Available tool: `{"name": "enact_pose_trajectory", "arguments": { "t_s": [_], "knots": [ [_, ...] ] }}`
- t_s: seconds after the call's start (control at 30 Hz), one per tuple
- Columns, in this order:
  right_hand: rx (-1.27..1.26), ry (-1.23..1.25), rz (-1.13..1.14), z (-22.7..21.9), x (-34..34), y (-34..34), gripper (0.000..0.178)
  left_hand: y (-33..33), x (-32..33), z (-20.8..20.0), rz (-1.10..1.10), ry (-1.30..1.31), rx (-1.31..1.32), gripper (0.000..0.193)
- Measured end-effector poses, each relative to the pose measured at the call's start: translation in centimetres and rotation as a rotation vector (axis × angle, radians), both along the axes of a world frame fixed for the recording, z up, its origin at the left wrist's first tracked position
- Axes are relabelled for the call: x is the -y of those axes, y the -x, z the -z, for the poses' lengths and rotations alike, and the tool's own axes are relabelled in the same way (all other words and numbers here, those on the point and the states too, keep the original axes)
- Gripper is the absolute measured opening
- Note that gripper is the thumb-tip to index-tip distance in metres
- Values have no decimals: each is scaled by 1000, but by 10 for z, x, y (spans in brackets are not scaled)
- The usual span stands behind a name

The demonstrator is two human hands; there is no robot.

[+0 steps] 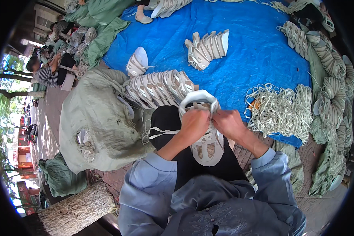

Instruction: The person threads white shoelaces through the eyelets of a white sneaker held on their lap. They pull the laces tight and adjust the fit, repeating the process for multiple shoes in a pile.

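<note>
Left hand (196,122) and right hand (228,124), fingers curled, apparently pinch the flat white fabric lace (166,133) atop the beige-and-white mesh shoe (208,151); slack left of the shoe could cause tangling.

Beyond the shoe (208,142): passage over bare blue tarp (234,80), up to the small stack of uppers (206,49).
Left side: nested row of uppers (159,88) and bulky sack (100,126) block a low sweep.
Right side: lace heap (279,110) near the right hand (229,125), a strip of tarp between them.
</note>
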State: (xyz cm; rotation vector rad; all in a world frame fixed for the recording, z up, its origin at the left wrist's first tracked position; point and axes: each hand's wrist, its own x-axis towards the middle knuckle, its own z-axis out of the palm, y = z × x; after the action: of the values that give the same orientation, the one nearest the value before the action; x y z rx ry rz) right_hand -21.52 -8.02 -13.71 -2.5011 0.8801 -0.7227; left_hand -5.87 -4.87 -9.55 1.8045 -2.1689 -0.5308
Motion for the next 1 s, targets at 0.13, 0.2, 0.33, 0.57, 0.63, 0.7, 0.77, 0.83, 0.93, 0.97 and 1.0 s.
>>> {"name": "enact_pose_trajectory", "arguments": {
  "t_s": [0.13, 0.2, 0.33, 0.57, 0.63, 0.7, 0.77, 0.83, 0.93, 0.97, 1.0],
  "knots": [
    [-55, 72, 7, -9, -6, -1, 8, -2, 9, 2, 6, -94, -23, 11],
    [139, -224, 45, -12, 0, 5, 8, 1, 16, 2, 31, -149, 28, 9],
    [84, -293, 73, -7, 7, 5, 11, 5, 31, 8, 91, -286, 71, 7],
    [204, -417, 47, -9, 12, -2, 22, -18, 22, -34, 169, -338, -83, 14],
    [276, -630, 45, -17, 16, -1, 18, -49, 11, -72, -30, -614, -599, 14],
    [340, -619, 27, -31, 16, -2, 16, -78, -6, -111, -301, -655, -1112, 15],
    [462, -252, -100, -50, 10, -6, 18, -83, -22, -133, -332, -454, -1295, 13],
    [439, -386, -187, -66, -7, -22, 19, -66, -31, -132, -204, -524, -1360, 13],
    [312, -120, -267, -75, -15, -54, 15, -46, -32, -118, -212, -513, -1402, 14],
    [342, -192, -234, -76, -13, -53, 14, -48, -27, -112, -252, -448, -1428, 14],
    [352, -281, -200, -74, -5, -49, 13, -53, -23, -106, -253, -352, -1497, 14]
  ]
}}
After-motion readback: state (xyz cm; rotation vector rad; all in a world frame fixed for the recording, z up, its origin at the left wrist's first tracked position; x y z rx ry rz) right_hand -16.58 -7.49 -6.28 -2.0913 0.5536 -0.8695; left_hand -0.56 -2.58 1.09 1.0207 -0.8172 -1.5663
